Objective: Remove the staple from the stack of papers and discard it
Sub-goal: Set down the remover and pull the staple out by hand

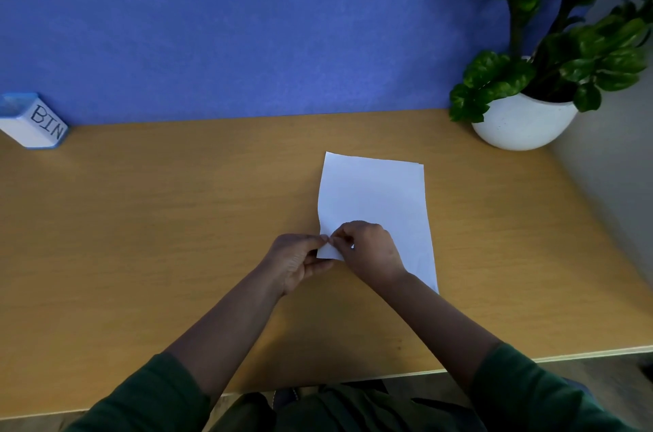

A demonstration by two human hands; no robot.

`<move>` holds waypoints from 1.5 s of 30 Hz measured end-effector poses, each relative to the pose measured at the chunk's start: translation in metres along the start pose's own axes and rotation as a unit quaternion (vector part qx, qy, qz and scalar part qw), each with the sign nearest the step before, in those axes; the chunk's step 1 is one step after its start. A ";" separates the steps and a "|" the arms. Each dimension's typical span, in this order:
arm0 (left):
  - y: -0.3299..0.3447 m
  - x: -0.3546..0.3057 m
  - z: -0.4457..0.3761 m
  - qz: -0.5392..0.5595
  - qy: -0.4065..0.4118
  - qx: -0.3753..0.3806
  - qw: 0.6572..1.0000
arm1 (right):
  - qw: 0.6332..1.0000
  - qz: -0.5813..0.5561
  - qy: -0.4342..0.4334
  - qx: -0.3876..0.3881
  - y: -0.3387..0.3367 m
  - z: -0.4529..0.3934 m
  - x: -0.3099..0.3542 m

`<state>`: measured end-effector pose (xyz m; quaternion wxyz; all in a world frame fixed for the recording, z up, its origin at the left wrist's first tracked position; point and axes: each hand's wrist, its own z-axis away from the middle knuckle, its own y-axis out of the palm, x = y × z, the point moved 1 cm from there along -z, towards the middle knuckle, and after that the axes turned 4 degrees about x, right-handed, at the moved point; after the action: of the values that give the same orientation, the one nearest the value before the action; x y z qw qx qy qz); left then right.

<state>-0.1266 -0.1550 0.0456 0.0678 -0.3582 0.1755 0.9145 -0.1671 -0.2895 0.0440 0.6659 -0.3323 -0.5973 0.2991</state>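
- Here, the papers [374, 198] lie flat on the desk [176, 219], right of its centre, with the long side running away from the person.
- The stack is white and blank on top; its far edge shows a second sheet slightly offset beneath the first.
- The near-left corner of the stack is lifted off the desk and pinched between both hands.
- Left hand [295, 260]: fingers closed on the lifted corner from the left side, thumb on top, palm turned toward the right.
- Right hand [369, 248]: resting over the near part of the stack, fingertips closed on the same corner from the right.
- The fingertips of both hands meet at the corner; the hands are touching there.
- The staple is too small to make out; whether it is in the paper or between the fingers cannot be told.
- Both forearms are bare, with dark green sleeves [152, 396] pushed up near the elbows.
- The bin [33, 122], a small white and blue box lettered "BIN", stands at the far-left edge of the desk against the blue wall [247, 25], well apart from the papers.
- A plant [551, 25] in a white pot [523, 124] stands at the far-right corner of the desk.
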 end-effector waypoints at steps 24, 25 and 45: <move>0.004 -0.009 0.000 -0.044 0.014 -0.040 0.998 | 0.986 -0.136 0.093 0.023 0.008 -0.007 -0.006; 0.005 -0.009 0.000 -0.047 0.014 -0.041 0.998 | 0.984 -0.146 0.095 0.024 0.008 -0.006 -0.006; 0.008 -0.006 -0.001 -0.044 0.015 -0.067 0.997 | 0.979 0.152 -0.099 -0.095 0.006 0.008 0.008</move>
<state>-0.1236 -0.1630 0.0516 0.0808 -0.3827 0.0990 0.9150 -0.1742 -0.2792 0.0447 0.5155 -0.4496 -0.6285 0.3703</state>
